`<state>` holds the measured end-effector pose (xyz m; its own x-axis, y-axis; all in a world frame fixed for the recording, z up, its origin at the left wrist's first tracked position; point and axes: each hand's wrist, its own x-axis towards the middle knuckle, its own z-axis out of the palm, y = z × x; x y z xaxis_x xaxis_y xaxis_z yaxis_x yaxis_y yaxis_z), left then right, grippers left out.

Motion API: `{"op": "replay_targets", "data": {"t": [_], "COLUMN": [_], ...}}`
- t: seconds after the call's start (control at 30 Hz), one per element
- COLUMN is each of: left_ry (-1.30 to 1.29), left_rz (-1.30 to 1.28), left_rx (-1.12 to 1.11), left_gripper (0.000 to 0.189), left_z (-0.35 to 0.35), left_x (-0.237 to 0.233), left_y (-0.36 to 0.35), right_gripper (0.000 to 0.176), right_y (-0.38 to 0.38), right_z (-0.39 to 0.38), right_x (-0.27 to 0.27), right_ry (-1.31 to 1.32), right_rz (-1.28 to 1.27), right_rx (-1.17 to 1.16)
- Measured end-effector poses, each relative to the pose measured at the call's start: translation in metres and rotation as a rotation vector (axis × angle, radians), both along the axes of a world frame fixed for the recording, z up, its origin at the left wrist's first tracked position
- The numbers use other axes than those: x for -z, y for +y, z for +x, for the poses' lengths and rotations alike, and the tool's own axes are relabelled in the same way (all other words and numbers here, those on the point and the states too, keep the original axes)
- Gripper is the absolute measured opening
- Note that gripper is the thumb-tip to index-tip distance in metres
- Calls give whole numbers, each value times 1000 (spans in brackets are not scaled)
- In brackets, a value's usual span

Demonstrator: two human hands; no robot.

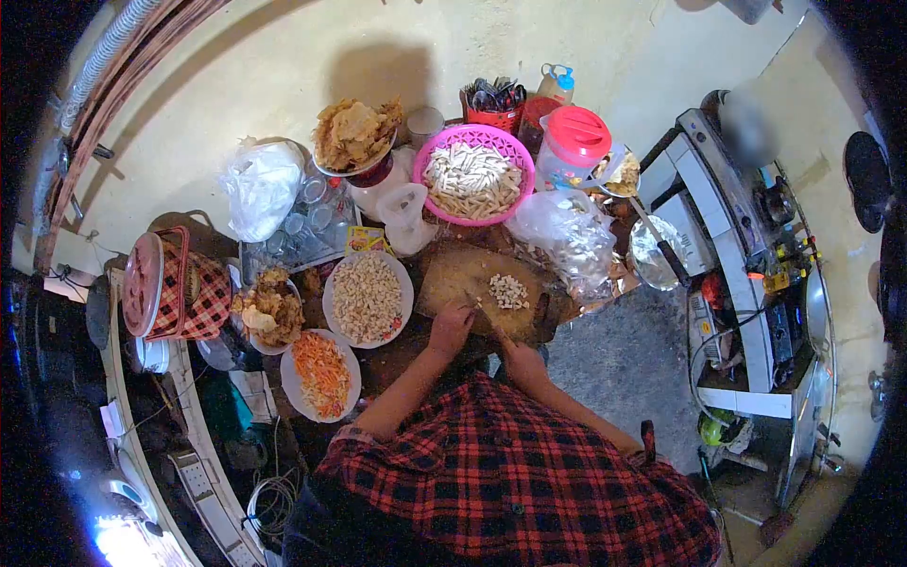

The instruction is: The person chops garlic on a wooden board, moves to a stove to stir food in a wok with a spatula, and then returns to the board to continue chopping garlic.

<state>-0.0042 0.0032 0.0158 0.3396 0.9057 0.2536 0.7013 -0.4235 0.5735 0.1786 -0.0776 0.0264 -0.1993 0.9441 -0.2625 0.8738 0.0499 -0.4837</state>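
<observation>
A wooden cutting board [449,274] lies in front of me, with a small heap of pale diced pieces [509,292] on its right half. My left hand [453,327] rests at the board's near edge, its fingers bent together; whatever is beneath them is hidden. Just right of it, my right hand [521,361] is closed round the handle of a knife [498,329], its blade pointing toward the board. Left of the board stands a white plate of pale diced pieces [367,299]. Behind it, a pink basket [421,180] holds many pale strips.
A plate of shredded orange and white food [322,375] and a bowl of brown fried food [274,312] stand at left. Plastic bags [572,236], a pink-lidded jug [574,146] and a tray of glasses [307,222] crowd the table. A stove [727,217] stands right.
</observation>
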Motion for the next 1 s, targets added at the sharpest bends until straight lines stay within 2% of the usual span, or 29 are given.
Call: {"op": "replay_targets", "data": {"t": [0.17, 0.3, 0.5, 0.57, 0.77, 0.9, 0.97, 1.0], "left_ry": [-47, -15, -27, -54, -9, -44, -18, 10], "left_rz": [58, 17, 61, 64, 55, 51, 29, 5], "left_rx": [37, 13, 11, 9, -19, -26, 25, 66], "left_gripper": [13, 13, 13, 13, 12, 11, 12, 12], "left_z": [-1, -2, -2, 0, 2, 7, 11, 15], "left_x": [8, 8, 7, 6, 4, 11, 10, 9], "left_y": [3, 2, 1, 1, 1, 10, 21, 27], "right_gripper": [60, 59, 61, 61, 60, 58, 54, 54], "right_y": [10, 5, 9, 13, 13, 2, -4, -7], "right_z": [-8, -7, -12, -14, -12, 15, 26, 30], "right_x": [10, -8, 5, 12, -2, 12, 2, -8], "right_ry": [33, 107, -12, 28, 30, 111, 279, 274], "right_rz": [85, 104, -36, 82, 72, 103, 302, 308], "right_rx": [-6, -3, -26, -29, -24, 21, 88, 102]}}
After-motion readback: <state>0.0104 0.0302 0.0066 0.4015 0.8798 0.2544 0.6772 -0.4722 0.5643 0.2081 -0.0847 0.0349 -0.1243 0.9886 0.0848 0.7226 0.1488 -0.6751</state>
